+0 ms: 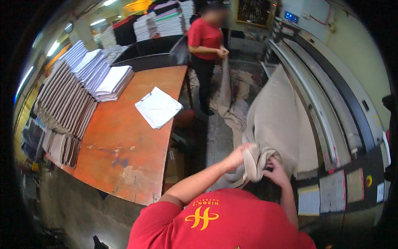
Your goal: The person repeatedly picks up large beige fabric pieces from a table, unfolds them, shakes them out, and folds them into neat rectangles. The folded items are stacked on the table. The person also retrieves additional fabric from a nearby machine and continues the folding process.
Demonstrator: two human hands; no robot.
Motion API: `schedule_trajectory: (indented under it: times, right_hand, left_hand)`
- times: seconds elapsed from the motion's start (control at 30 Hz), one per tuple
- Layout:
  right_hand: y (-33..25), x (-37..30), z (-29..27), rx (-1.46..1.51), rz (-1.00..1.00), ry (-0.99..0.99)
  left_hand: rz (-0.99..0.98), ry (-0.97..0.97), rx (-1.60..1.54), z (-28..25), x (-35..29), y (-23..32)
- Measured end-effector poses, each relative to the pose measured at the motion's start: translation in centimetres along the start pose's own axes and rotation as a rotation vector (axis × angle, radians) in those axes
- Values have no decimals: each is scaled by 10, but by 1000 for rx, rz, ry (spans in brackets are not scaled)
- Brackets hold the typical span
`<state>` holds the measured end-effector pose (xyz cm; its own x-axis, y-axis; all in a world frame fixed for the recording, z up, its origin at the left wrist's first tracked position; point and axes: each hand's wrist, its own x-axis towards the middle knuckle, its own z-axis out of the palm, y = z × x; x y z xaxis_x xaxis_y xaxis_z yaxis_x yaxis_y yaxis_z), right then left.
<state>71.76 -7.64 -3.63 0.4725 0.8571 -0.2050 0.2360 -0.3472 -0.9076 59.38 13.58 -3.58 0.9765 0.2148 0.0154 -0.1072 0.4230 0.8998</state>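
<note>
A large beige cloth (pixel 275 112) stretches from my hands up to the long roller machine on the right, its near end gathered into folds. My left hand (pixel 243 152) is closed on the gathered end, its fingers partly hidden by a fold hanging over them. Just to the right, my right hand (pixel 275 169) grips the bunched edge with curled fingers. Some of the fabric hangs down between and below both hands.
An orange-topped table (pixel 124 145) at left bears folded beige cloths (pixel 68 101), folded white cloths (pixel 112 83) and a clipboard with papers (pixel 158 107). Beyond, a co-worker (pixel 206 39) in a red shirt holds cloth. The roller machine (pixel 319 91) lines the right side; crumpled cloth (pixel 236 112) lies on the floor.
</note>
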Motion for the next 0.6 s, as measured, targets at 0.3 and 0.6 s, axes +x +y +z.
schedule_trajectory:
  times: [0.3,0.6]
  right_hand:
    - [39,-87,143,48,-213,201]
    - [27,-189,140,556,-245,472]
  left_hand:
    - [-96,-302,-232,152,-98,43]
    - [-617,-1230,-671,122,-183,-74]
